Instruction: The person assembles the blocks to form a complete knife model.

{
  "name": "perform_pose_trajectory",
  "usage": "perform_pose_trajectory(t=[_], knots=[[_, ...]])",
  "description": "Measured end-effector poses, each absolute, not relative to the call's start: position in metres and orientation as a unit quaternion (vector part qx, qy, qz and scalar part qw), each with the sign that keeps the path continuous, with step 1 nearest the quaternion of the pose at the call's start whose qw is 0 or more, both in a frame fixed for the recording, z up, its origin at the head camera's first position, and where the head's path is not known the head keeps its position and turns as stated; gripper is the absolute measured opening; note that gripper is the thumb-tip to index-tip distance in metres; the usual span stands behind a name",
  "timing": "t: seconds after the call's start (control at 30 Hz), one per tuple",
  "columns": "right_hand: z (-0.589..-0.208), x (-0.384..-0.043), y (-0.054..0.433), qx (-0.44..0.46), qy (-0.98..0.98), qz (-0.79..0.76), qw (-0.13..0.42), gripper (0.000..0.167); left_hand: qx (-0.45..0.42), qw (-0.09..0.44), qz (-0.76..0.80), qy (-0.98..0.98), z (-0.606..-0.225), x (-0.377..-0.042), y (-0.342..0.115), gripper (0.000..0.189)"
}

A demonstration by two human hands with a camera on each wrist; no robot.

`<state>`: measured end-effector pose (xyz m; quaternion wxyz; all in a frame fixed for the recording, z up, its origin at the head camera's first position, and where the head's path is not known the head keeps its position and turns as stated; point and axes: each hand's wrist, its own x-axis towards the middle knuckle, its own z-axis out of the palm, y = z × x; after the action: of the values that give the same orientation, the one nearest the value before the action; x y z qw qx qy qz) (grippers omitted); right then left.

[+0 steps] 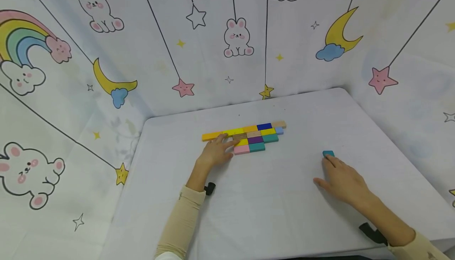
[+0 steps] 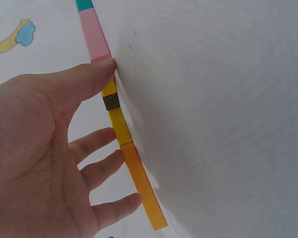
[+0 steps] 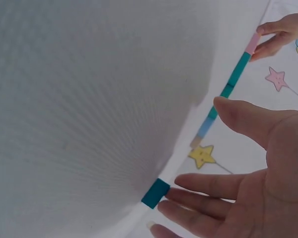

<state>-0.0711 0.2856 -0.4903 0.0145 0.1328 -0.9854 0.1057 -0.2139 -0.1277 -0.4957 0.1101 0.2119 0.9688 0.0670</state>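
Note:
Coloured rectangular blocks lie flat in several touching rows on the white table; among them are a pink block [image 1: 241,149], a purple block [image 1: 255,140] and a dark blue block [image 1: 264,127]. My left hand [image 1: 215,151] rests at the left end of these rows, fingers spread and touching the blocks. In the left wrist view its fingertips meet the side of a yellow block [image 2: 120,126] and an orange block [image 2: 144,186]. Apart on the right lies a single teal block [image 1: 328,153]. My right hand [image 1: 343,179] touches it with extended fingertips, the thumb held away.
The white table [image 1: 284,204] extends around both hands. A white cloth backdrop [image 1: 209,62] printed with rabbits, stars and moons rises behind and beside it. Each wrist carries a black strap piece [image 1: 210,189].

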Motion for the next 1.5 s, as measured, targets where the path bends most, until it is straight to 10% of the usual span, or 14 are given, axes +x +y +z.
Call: perform_pose_trajectory(t=[1.5], knots=[[-0.487, -0.091, 0.231, 0.162, -0.981, 0.108, -0.002, 0.075, 0.210, 0.107, 0.068, 0.969, -0.496, -0.214, -0.127, 0.057]])
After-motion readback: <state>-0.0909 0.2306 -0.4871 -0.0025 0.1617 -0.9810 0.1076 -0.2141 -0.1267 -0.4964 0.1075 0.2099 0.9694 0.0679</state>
